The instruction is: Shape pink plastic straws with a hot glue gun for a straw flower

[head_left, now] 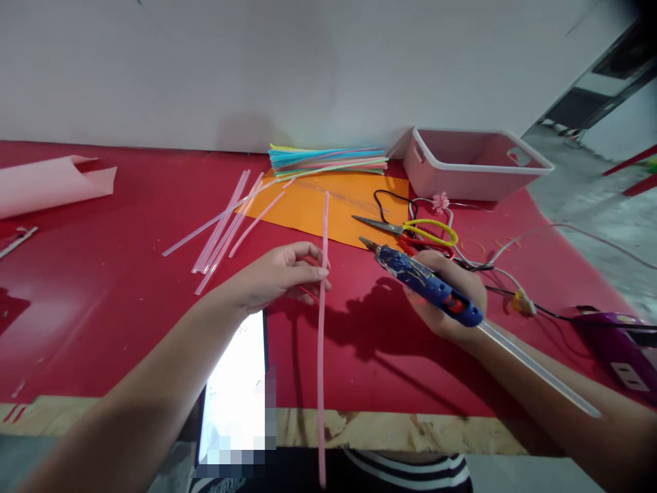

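Observation:
My left hand (295, 274) pinches a long pink straw-like stick (321, 329) between thumb and fingers; the stick runs upright in view, past the table's front edge. In my right hand (452, 294) is a blue glue gun (431, 281), its nozzle pointing up and left, a clear glue stick (538, 370) sticking out of its back end. Just beyond the gun lie scissors (428, 231) with yellow and red handles. Several loose pink sticks (226, 229) rest left of an orange sheet (328, 205). A bundle of coloured sticks (328, 161) lies at the sheet's far edge.
A pink basket (467, 174) stands at the back right, near a small pink flower (440, 202). Cables cross the right side towards a purple power strip (623, 349). Rolled pink paper (51, 185) lies at left. A lit phone or tablet (233, 397) is beneath my left forearm.

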### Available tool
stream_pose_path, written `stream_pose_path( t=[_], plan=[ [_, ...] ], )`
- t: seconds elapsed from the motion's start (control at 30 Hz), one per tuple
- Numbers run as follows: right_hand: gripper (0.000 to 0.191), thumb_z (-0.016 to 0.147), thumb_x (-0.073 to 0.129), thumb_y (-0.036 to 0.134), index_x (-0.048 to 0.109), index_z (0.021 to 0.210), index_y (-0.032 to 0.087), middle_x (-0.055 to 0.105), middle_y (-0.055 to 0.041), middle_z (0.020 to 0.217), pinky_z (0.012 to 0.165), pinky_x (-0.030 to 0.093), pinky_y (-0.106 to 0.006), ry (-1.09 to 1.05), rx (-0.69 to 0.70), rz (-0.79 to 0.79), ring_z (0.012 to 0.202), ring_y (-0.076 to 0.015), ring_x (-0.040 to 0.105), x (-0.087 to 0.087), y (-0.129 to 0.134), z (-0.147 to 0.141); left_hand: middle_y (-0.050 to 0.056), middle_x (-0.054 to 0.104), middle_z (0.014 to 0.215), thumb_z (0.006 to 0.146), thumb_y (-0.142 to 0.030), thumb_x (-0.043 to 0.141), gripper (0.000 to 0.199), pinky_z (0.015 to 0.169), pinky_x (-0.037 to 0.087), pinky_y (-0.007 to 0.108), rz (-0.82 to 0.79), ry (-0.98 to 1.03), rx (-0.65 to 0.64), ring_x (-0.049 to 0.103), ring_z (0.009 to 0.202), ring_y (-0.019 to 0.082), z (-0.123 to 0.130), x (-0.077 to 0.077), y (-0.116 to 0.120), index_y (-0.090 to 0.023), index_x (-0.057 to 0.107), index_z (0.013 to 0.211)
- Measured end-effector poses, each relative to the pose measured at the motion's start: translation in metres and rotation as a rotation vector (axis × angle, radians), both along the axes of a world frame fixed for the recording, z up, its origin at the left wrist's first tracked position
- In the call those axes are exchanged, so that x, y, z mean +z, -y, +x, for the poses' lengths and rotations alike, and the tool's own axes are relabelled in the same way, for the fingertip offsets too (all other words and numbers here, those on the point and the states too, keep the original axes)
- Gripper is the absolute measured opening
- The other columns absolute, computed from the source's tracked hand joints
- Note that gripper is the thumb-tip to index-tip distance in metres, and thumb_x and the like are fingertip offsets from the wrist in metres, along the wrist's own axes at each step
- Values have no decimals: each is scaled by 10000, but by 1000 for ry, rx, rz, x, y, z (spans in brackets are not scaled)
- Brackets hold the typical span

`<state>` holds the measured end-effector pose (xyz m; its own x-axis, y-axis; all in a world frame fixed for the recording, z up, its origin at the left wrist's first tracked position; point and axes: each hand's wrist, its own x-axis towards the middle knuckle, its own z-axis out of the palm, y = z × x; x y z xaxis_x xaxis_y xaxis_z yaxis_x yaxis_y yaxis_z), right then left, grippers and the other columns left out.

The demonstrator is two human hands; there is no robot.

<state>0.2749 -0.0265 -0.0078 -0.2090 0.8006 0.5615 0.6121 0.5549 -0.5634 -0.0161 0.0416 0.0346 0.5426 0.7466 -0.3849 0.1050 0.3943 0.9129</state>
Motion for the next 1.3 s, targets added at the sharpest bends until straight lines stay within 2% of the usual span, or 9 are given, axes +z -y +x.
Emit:
stream_pose_path(
  t=[0.2, 0.27, 0.37, 0.43, 0.63, 0.77, 1.0, 1.13, 1.3],
  plan=[
    [193, 863, 667, 198, 637, 1034, 281, 709, -9, 798, 580, 523, -298, -85, 76, -19, 614, -180, 639, -18, -4, 3, -20, 680, 844, 831, -196, 807, 173, 695, 632, 224, 43, 9, -11, 711, 702, 92, -8, -9, -2, -155, 642, 859],
    [194, 875, 656, 215, 635, 1059, 272, 698, -18, 799, 565, 529, -309, -101, 153, -36, 603, -184, 633, -17, -4, 7, -31, 674, 860, 845, -198, 806, 213, 695, 637, 233, 56, 15, -34, 729, 703, 102, -11, -9, -2, -170, 650, 988],
    [210, 890, 652, 252, 633, 1098, 261, 716, -37, 845, 559, 547, -319, -79, 236, -79, 614, -186, 650, -14, -4, 11, -58, 678, 870, 867, -182, 797, 510, 688, 636, 232, 93, 15, -115, 757, 709, 116, -15, -11, -1, -259, 562, 1313],
    [213, 895, 649, 251, 633, 1107, 257, 730, -39, 861, 558, 555, -313, -65, 255, -105, 620, -183, 669, -14, -5, 11, -75, 673, 850, 869, -168, 793, 624, 681, 633, 225, 102, 1, -162, 758, 689, 112, -17, -13, 0, -304, 497, 1401],
    [185, 913, 647, 274, 644, 1099, 268, 730, -43, 842, 544, 545, -318, -83, 266, -198, 616, -189, 665, -17, -8, 11, -40, 692, 846, 906, -234, 742, 239, 659, 634, 239, 66, -56, -144, 758, 694, 125, -16, -22, -6, -226, 642, 1123],
    [181, 896, 664, 206, 657, 1070, 255, 734, -21, 827, 567, 539, -277, -68, 261, -221, 618, -161, 666, -18, -8, 14, 1, 710, 902, 905, -282, 731, 151, 690, 623, 253, 94, -119, -71, 753, 749, 133, -14, -27, -8, -191, 704, 1022],
    [199, 876, 668, 168, 664, 1067, 225, 743, -21, 803, 568, 515, -244, -72, 238, -227, 607, -143, 655, -19, -7, 15, 57, 733, 913, 951, -469, 628, 521, 634, 556, 318, 334, -492, -134, 681, 641, 163, -14, -21, -8, -161, 644, 1371],
    [202, 848, 674, 140, 671, 1026, 237, 737, 15, 752, 534, 487, -211, -41, 211, -163, 542, -111, 616, -14, -9, 11, 148, 702, 1216, 965, -560, 554, 626, 881, 569, 435, 757, -857, -25, 707, 1007, 286, -28, -9, -11, -142, 622, 1425],
    [117, 842, 657, 189, 679, 954, 213, 737, 4, 722, 516, 479, -215, -54, 148, -102, 523, -114, 611, -10, -9, 4, 222, 606, 1420, 996, -545, 461, 671, 997, 543, 551, 896, -1238, -91, 610, 1292, 415, -50, 1, 18, -116, 545, 1506]
  ],
)
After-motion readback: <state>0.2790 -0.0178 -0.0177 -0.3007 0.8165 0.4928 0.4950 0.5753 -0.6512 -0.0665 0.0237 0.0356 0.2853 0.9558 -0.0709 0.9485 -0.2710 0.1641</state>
